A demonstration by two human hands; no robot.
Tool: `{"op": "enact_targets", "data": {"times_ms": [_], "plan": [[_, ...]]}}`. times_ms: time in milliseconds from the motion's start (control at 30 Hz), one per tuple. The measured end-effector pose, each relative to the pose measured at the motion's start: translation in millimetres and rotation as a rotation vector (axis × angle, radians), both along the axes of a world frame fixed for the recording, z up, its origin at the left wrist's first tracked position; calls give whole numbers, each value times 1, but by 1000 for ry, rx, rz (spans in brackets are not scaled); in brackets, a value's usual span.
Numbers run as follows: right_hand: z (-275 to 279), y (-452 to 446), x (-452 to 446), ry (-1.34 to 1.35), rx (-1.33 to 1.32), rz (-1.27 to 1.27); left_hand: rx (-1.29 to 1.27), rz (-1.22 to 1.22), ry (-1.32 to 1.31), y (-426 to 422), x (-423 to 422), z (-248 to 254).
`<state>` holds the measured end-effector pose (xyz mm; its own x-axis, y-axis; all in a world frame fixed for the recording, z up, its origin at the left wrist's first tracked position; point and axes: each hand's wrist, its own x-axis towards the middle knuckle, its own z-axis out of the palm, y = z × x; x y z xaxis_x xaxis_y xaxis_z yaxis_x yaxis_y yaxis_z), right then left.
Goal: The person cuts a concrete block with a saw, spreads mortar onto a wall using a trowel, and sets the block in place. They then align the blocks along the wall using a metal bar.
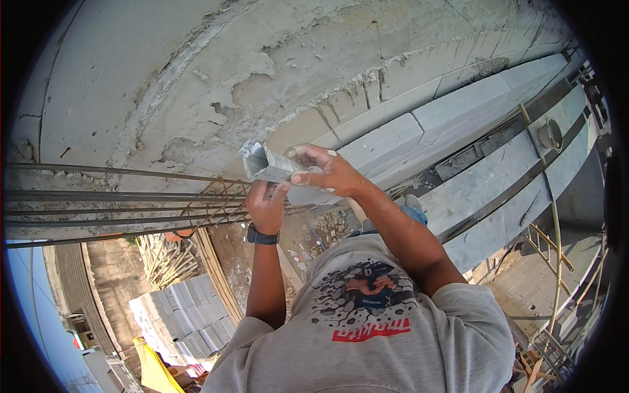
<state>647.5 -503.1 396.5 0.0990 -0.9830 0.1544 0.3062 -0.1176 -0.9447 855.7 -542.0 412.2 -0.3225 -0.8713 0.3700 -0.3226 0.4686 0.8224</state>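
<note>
In the head view I hold a short-looking hollow metal bar [278, 168], boxy in section and smeared with grey mortar. Its open end faces left and up, toward the wall; how far it runs behind my fingers is hidden. My left hand [265, 202], with a dark watch on the wrist, grips it from below near the open end. Around its other end my right hand [331, 173] is closed, thumb and fingers on opposite sides, with mortar on the fingertips. Just beyond is the rough plastered wall [216, 85].
Long steel rods [118, 195] stick out at left beside the wall. A row of pale blocks [452, 121] runs to the upper right. Scaffold planks [495, 173] carry a bucket [550, 135]. Far below lie stacked blocks [187, 318] and bamboo poles [167, 262].
</note>
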Motion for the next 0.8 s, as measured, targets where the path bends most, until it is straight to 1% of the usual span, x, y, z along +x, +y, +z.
{"op": "enact_targets", "data": {"times_ms": [100,200,300,400,500,600,667,700,767,800], "plan": [[-5,0,0,37,4,-18,33,-28,59,-1,-3,-7],[-10,1,-3,143,-4,-67,77,-54,76,-1,1,-16],[-15,1,-3,96,-25,-56,115,-78,29,3,3,-17],[-19,0,-1,119,-45,-76,100,-49,-6,2,3,-18],[-19,7,-4,214,-70,-125,107,-88,63,4,1,-19],[-51,15,-3,-264,181,-181,198,-95,276,8,-1,-26],[-76,23,-12,-90,284,-421,206,-116,325,8,3,-34],[-91,29,-15,-20,354,-453,209,-132,352,7,3,-39],[-122,40,-21,122,493,-520,263,-120,315,9,4,-51],[-132,44,-19,202,492,-515,289,-115,295,9,4,-58]]}}
